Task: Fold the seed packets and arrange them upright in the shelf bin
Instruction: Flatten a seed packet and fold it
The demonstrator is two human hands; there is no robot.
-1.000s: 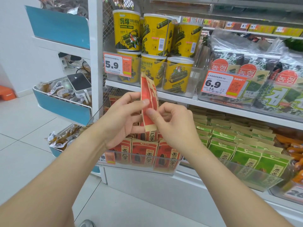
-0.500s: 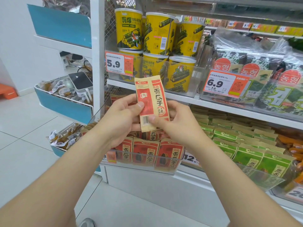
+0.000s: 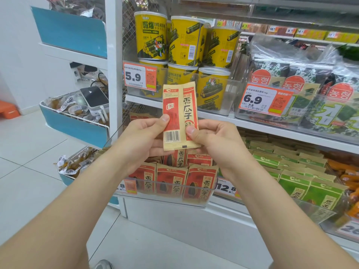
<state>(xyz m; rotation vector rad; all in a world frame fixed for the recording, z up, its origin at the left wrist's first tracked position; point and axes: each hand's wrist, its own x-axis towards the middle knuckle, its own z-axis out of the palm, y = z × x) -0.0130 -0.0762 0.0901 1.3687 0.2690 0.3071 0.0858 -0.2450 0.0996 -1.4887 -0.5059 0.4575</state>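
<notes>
- The seed packet (image 3: 179, 117), red and tan, is held upright in the air in front of the shelf's left end, above the clear shelf bin (image 3: 155, 199). Its barcode panel faces the camera on the left, and a panel with large printed characters lies alongside on the right.
- The left hand (image 3: 143, 138) pinches the packet's left edge, with the thumb on the red panel just above the barcode and the fingers behind.
- The right hand (image 3: 215, 140) pinches the lower right edge, with the thumb on the front and curled fingers behind.
- In the bin below, red packets (image 3: 172, 180) stand upright, three across the front row and more behind them.
- To the right on the same shelf, green packets (image 3: 293, 185) stand in rows.
- On the shelf above, yellow tubs (image 3: 153, 35) are stacked two high behind a price tag (image 3: 138, 77) reading 5.9.
</notes>
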